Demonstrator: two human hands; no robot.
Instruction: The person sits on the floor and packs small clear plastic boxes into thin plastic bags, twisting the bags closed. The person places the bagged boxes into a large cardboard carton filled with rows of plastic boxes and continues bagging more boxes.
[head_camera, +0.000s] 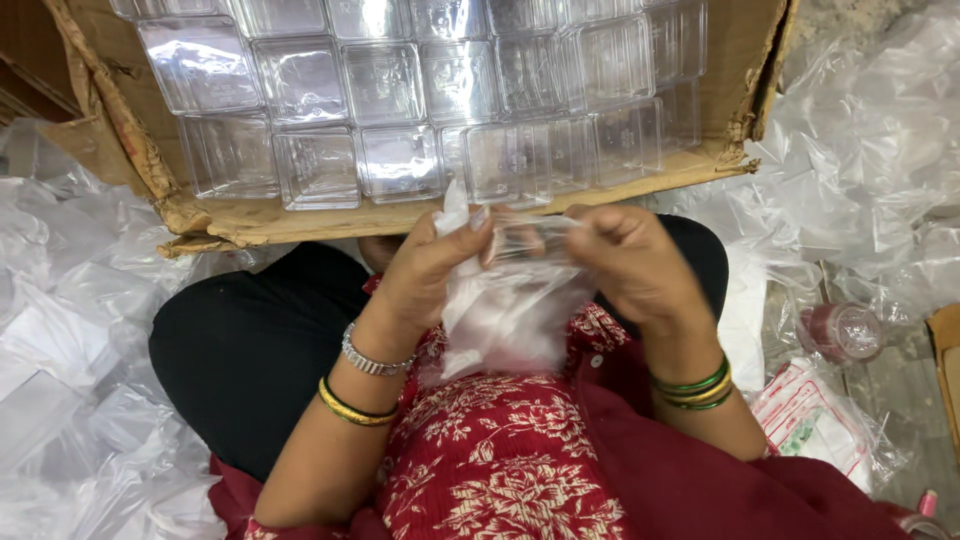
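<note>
My left hand (425, 270) and my right hand (625, 265) meet in front of my chest. Both pinch a thin clear plastic bag (505, 315) that hangs down between them over my lap. A small clear plastic box (530, 238) sits at the bag's mouth, held between the fingertips of both hands; how far it is inside the bag I cannot tell. Just beyond my hands a torn cardboard carton (250, 225) rests against my knees, packed with several rows of clear plastic boxes (400, 90).
Crumpled clear plastic sheets (70, 330) cover the floor on the left, and more plastic sheets (870, 150) lie on the right. A small round clear container with a red tint (845, 330) and a flat printed packet (815, 420) lie at my right.
</note>
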